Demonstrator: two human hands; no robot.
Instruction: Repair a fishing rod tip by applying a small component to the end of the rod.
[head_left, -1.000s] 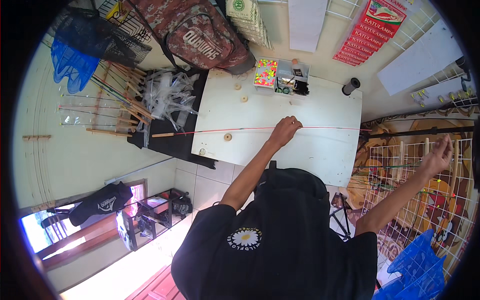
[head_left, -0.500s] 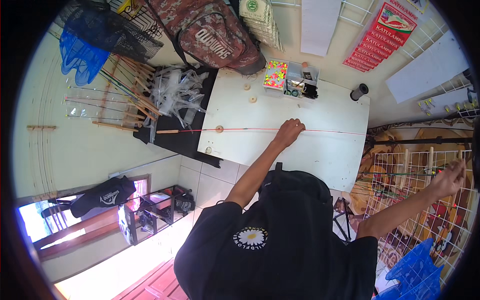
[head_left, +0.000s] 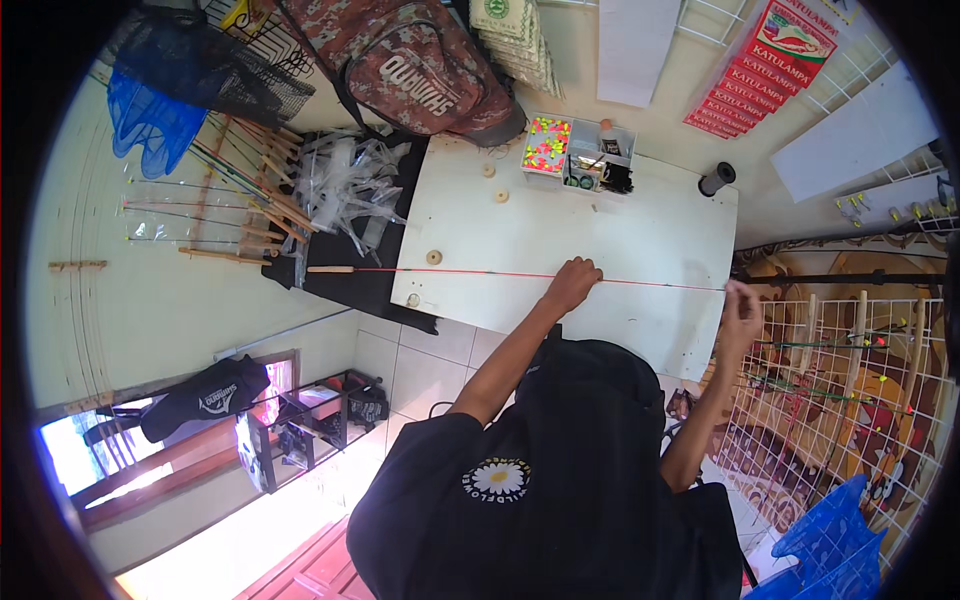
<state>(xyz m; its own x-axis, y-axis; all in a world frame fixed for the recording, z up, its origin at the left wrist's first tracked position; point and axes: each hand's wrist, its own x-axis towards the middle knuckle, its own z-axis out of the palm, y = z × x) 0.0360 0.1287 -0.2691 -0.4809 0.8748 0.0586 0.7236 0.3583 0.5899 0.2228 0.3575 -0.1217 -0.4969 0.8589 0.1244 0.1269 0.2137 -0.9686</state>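
A thin red fishing rod with a short pale wooden handle stretches across the white tabletop. My left hand is closed around the rod near its middle. At the table's right edge my right hand pinches the rod's tip end between its fingers; whether a line is held there too is too small to make out. Left of my left hand, a round wooden disc lies just beyond the rod.
Beyond the rod stand a divided box of bright floats and a dark spool. Plastic sleeves and a camouflage bag lie at the far left. A white wire rack holding rods stands to the right.
My right hand has come left from beside the wire rack to the rod's tip. The rod, with my left hand on it, has shifted slightly nearer and now slants a little.
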